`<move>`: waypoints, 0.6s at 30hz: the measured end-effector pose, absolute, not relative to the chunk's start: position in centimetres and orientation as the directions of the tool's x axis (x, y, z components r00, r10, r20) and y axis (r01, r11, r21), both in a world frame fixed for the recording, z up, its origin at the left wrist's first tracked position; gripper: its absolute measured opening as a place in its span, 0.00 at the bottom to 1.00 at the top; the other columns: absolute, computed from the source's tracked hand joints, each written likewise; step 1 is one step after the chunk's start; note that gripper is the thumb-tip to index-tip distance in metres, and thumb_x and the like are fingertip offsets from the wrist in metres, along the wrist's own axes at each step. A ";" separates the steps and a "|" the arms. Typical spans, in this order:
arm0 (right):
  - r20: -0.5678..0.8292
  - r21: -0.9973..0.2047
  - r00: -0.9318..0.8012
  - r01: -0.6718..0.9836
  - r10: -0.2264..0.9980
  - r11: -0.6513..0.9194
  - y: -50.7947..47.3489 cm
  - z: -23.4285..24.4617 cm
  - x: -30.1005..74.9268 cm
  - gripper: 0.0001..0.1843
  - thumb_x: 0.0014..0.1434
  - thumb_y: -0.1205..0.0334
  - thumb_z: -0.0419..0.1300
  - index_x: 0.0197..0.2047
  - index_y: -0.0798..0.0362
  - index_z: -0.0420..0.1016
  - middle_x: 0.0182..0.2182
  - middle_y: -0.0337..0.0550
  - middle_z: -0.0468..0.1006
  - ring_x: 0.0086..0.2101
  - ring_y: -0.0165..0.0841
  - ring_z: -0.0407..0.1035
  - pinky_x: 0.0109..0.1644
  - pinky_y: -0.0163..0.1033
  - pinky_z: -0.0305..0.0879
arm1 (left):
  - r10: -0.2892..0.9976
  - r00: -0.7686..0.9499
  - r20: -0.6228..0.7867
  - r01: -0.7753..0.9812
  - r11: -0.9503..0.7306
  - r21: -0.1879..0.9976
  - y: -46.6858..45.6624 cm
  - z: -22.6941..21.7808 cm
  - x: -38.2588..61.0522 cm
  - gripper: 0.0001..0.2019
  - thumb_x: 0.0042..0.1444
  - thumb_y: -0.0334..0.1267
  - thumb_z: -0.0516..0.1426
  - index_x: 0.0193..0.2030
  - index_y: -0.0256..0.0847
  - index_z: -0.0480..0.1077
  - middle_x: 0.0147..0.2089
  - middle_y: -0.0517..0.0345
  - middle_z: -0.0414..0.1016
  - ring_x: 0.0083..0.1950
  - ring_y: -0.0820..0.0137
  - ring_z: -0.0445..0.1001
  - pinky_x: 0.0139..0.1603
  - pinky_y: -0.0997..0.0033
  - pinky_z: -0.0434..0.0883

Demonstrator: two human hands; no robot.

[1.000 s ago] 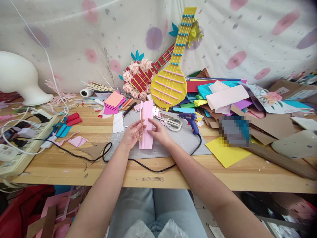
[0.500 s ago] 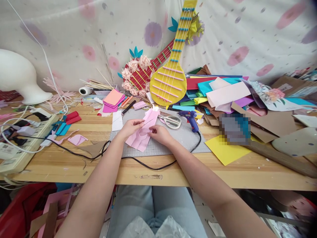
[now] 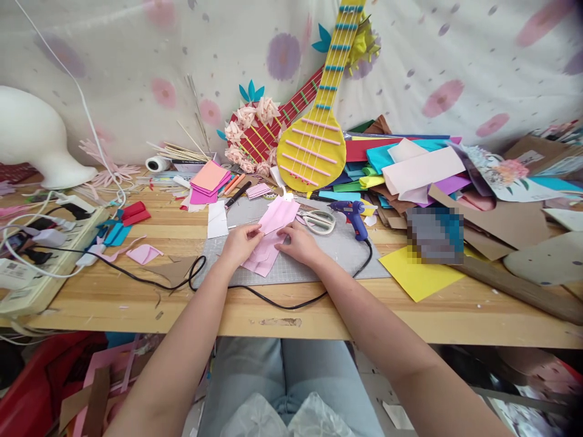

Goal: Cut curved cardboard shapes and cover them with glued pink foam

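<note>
A folded pink sheet of paper or thin foam (image 3: 281, 213) is held above the grey cutting mat (image 3: 218, 252). My left hand (image 3: 240, 243) pinches its left edge between thumb and fingers. On the other side, my right hand (image 3: 296, 241) grips the right edge, fingers curled. The lower part of the pink sheet hangs down toward the mat. Just right of the hands lie white-handled scissors (image 3: 321, 222). Beyond them a blue glue gun (image 3: 353, 217) rests on the mat, its black cord running along the front.
A yellow lute-shaped craft (image 3: 312, 152) and a red one with paper flowers (image 3: 259, 142) lean on the back curtain. Coloured sheets (image 3: 423, 164) are heaped at right. A power strip (image 3: 59, 261) and white foam head (image 3: 40, 139) stand left. Yellow paper (image 3: 410, 279) lies right.
The pink sheet has turned slightly, its top tilting to the right and its upper part now folded over more flatly. Both hands keep hold of it. The view has shifted slightly.
</note>
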State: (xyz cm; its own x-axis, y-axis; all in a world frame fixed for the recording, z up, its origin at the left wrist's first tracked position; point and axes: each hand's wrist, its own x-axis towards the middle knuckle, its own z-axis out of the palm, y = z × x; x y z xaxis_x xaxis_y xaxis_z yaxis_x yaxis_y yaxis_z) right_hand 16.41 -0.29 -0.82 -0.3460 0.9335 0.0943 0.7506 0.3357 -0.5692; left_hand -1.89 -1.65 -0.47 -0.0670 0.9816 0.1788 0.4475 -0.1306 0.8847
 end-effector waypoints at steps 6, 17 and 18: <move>0.129 -0.562 -0.331 0.752 0.935 0.344 -0.2 -1.3 16.5 0.16 0.48 0.58 0.63 0.40 0.54 0.72 0.42 0.46 0.69 0.42 0.36 0.65 0.46 0.42 0.61 | 0.963 -0.063 0.261 0.632 -0.164 0.757 -2.7 -0.4 -1.5 0.11 0.47 0.37 0.59 0.39 0.40 0.76 0.35 0.52 0.76 0.39 0.64 0.72 0.48 0.62 0.67; 0.087 -0.663 -0.244 0.709 0.966 0.239 0.1 -1.9 16.7 0.21 0.43 0.59 0.64 0.38 0.52 0.61 0.36 0.40 0.70 0.35 0.32 0.66 0.36 0.37 0.59 | 0.970 0.003 0.245 0.835 -0.137 0.533 -3.4 -0.2 -0.9 0.12 0.49 0.37 0.57 0.42 0.42 0.75 0.35 0.52 0.76 0.36 0.64 0.72 0.42 0.67 0.67; 0.086 -0.667 -0.245 0.706 0.966 0.238 0.1 -1.8 16.7 0.20 0.43 0.60 0.64 0.37 0.52 0.60 0.36 0.40 0.70 0.35 0.32 0.65 0.36 0.37 0.59 | 0.967 0.005 0.253 0.838 -0.142 0.526 -3.4 -0.2 -0.9 0.12 0.49 0.37 0.57 0.42 0.42 0.75 0.35 0.52 0.76 0.36 0.64 0.72 0.42 0.68 0.67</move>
State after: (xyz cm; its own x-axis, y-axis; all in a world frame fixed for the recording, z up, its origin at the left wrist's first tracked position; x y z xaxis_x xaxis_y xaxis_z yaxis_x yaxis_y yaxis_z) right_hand 16.70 0.13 -1.85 -0.2448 0.9658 0.0857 0.7059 0.2381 -0.6671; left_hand -0.87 -3.41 -0.22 0.0053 0.9673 0.2535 0.8385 -0.1424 0.5260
